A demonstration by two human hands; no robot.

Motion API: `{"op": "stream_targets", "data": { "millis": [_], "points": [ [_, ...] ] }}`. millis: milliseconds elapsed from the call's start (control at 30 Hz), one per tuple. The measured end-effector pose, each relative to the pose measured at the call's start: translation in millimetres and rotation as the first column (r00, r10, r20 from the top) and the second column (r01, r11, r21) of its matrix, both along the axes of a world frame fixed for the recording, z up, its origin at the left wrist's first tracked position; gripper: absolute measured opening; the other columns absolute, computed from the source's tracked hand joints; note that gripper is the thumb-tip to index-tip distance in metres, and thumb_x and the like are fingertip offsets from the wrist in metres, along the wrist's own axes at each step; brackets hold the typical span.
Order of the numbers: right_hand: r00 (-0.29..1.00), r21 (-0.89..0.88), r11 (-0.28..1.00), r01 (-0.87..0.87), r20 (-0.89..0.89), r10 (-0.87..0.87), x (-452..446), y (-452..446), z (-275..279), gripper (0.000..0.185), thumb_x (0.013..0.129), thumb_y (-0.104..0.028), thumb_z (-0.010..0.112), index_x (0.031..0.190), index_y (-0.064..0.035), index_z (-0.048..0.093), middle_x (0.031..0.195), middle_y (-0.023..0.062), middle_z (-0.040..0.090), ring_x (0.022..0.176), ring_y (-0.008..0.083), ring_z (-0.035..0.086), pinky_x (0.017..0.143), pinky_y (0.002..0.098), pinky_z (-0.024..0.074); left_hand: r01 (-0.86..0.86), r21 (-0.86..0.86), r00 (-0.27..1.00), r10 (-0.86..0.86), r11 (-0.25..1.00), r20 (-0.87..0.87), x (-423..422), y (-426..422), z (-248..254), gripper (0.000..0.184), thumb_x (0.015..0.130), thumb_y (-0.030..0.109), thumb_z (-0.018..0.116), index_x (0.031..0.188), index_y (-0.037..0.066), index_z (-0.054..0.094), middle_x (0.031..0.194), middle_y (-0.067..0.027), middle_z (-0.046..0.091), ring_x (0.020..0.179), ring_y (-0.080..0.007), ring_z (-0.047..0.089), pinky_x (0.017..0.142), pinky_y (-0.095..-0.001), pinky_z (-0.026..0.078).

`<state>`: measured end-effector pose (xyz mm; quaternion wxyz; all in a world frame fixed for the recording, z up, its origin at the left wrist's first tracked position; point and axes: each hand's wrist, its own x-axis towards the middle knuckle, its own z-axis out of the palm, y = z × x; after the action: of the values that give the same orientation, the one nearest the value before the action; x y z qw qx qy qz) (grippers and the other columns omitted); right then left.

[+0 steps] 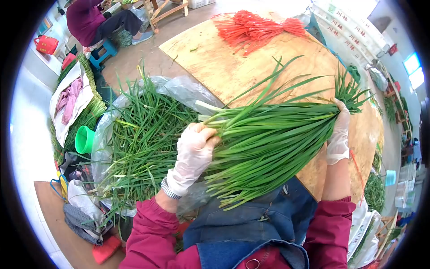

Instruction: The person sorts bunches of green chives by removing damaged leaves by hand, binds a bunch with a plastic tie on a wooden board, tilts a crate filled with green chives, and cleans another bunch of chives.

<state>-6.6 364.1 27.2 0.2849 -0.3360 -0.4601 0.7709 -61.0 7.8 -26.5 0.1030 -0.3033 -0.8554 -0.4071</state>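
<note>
A large bunch of garlic chives [268,139] is held across in front of me, its pale stem ends fanned out to the left. My right hand [340,127], in a thin clear glove, wraps round the bunch near its dark leafy end. My left hand [195,152], also gloved, is closed at the stem ends with its fingertips pinching some of the stems. Several long leaves stick out loosely above the bunch. Below and left of my left hand, loose green leaves [143,130] fill a plastic-lined container [102,150].
Red ties [251,29] lie in a pile at the far side of the wooden table [197,49]. A green cup [84,140] stands left of the container. At the back left, another person [96,22] sits on a blue stool [104,54]. More greens [375,190] lie at right.
</note>
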Motion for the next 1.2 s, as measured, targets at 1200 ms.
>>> {"op": "stream_targets", "data": {
  "millis": [1200],
  "points": [
    [0.999,0.003,1.000,-0.009,0.032,0.009,2,12,-20,0.019,0.080,-0.023,0.056,0.083,-0.0043,0.058,0.075,0.0090,0.062,0.063,0.0226,0.059,0.061,0.0339,0.0511,-0.468,-0.439,0.879,0.350,0.767,-0.325,11,-110,18,0.003,0.073,0.001,0.056,0.071,0.002,0.054,0.069,-0.0118,0.056,0.059,-0.0236,0.055,0.054,-0.0350,0.046]
  ]
}}
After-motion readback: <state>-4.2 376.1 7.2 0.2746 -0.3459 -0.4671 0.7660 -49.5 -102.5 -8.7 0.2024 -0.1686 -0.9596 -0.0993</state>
